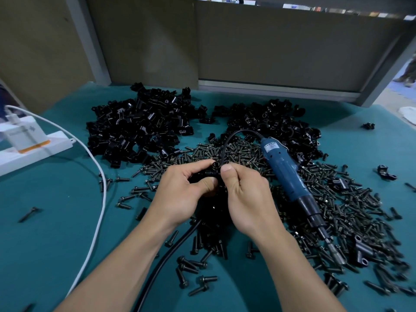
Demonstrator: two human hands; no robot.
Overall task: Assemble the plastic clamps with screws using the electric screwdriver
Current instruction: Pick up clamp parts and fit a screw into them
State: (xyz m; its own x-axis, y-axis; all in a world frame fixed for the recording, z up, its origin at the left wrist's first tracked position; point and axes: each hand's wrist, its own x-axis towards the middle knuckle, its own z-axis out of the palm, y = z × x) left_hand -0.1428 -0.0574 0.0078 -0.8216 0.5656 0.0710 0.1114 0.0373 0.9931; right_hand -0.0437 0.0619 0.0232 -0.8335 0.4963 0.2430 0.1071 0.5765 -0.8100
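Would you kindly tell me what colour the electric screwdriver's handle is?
The electric screwdriver handle is blue, best seen in the head view.

The left hand point(180, 190) and right hand point(245, 194) hide most of the black clamp point(213, 170) pinched between them.

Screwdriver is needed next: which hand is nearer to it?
Right. The right hand grips the clamp just left of the screwdriver, which lies on the screws. The left hand is farther left, on the same clamp.
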